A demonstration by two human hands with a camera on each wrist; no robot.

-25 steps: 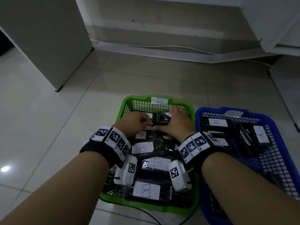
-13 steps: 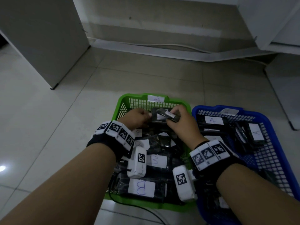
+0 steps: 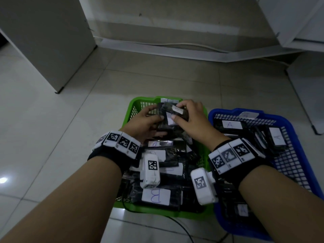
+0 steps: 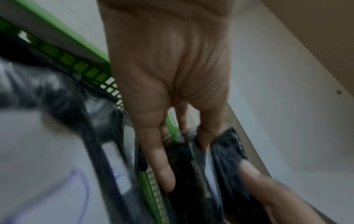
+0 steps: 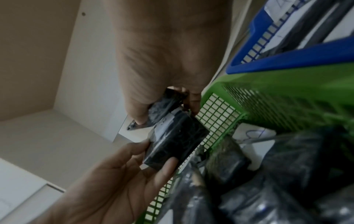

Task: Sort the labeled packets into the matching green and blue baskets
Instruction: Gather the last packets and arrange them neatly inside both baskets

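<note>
The green basket (image 3: 135, 103) holds several black packets labelled B (image 3: 156, 196). To its right, the blue basket (image 3: 284, 120) holds packets labelled A (image 3: 277, 136). Both hands are raised over the green basket's far end with a small stack of black packets. My right hand (image 3: 177, 110) pinches the top packet (image 3: 183, 114), whose white label I cannot read. My left hand (image 3: 157, 121) grips the packet beneath it (image 3: 166, 128). The right wrist view shows the gripped packet (image 5: 176, 142) between both hands. In the left wrist view, my left fingers (image 4: 162, 166) lie along it.
A white cabinet (image 3: 43, 41) stands at the back left and white furniture (image 3: 306, 85) at the right. A cable (image 3: 175, 44) runs along the far wall. Another black cable (image 3: 184, 228) lies on the tiles in front of the green basket.
Both hands have come up out of the green basket's pile, lifting black packets toward its far rim. The right hand now pinches the top packet.
</note>
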